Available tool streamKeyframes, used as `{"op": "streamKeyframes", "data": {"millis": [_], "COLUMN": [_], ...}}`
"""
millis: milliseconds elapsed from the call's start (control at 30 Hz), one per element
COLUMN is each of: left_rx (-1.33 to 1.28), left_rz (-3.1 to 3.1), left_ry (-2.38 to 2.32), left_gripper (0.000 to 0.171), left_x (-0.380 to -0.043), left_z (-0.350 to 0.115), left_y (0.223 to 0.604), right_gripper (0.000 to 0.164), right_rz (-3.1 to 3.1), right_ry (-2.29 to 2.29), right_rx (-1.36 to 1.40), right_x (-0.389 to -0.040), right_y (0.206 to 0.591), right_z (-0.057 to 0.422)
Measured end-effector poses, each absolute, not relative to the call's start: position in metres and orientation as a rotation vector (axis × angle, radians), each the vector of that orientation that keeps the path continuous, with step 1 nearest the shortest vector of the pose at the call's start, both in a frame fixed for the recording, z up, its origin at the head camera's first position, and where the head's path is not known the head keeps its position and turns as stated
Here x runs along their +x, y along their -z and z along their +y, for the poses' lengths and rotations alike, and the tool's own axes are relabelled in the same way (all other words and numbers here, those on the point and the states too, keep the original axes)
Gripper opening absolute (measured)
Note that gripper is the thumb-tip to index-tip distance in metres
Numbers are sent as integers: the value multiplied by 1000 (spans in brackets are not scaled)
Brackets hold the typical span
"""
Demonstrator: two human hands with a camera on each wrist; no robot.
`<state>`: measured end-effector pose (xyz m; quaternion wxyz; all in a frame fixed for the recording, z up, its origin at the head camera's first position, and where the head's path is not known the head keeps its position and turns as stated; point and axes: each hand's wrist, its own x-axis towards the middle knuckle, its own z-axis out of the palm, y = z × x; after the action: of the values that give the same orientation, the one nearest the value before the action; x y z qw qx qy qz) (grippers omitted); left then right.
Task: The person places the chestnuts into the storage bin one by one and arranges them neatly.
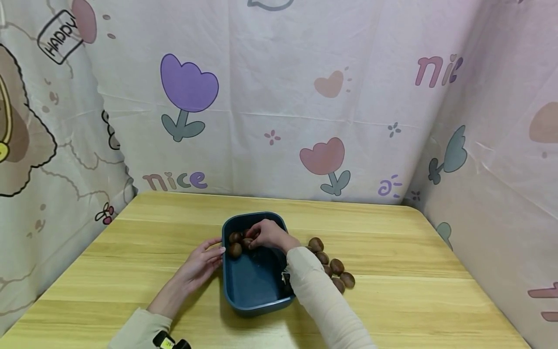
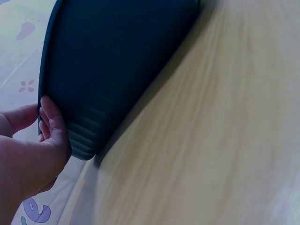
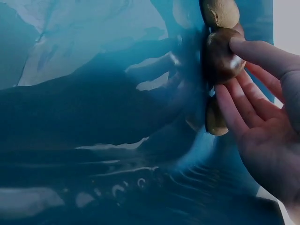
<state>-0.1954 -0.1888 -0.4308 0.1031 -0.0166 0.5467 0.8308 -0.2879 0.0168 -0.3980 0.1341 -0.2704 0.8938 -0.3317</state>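
Observation:
My right hand (image 1: 271,235) reaches into a dark blue rectangular container (image 1: 257,286), near its far end. Its thumb and fingers pinch a shiny brown chestnut (image 3: 225,55), seen close up in the right wrist view. More chestnuts (image 1: 235,250) lie in the container beside these fingers; one pale-based chestnut (image 3: 219,13) touches the held one. On the container's left side, my left hand (image 1: 204,265) holds the wall, its thumb at the rim and its fingers against the outside, as the left wrist view shows. The right hand hides part of the chestnuts inside.
Several loose chestnuts (image 1: 337,266) lie on the wooden table (image 1: 405,300) to the right of the container, partly covered by the right sleeve (image 1: 322,295). A printed cloth (image 1: 261,160) hangs behind the table and along both sides.

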Motion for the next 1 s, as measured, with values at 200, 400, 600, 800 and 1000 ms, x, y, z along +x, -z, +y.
{"op": "streamKeyframes", "data": {"millis": [200, 400, 600, 800, 1000], "left_rx": [-45, -57, -59, -55, -55], "left_rz": [1608, 1615, 1624, 1619, 1616], "left_ry": [-2453, -2448, -2446, -2461, -2458], "left_gripper": [26, 27, 27, 25, 25], "left_x": [-194, -194, -194, -194, -195], "left_z": [-188, -188, -189, -188, -188], "left_y": [430, 429, 430, 430, 431], "right_gripper": [21, 24, 24, 26, 27], "right_rz": [2574, 2578, 2528, 2461, 2483], "right_ry": [1018, 1129, 1250, 1273, 1281], "right_rx": [-816, -860, -833, -830, -825], "right_x": [-290, -299, -304, -300, -293], "right_y": [393, 366, 339, 337, 344], "right_z": [19, 27, 46, 66, 85]}}
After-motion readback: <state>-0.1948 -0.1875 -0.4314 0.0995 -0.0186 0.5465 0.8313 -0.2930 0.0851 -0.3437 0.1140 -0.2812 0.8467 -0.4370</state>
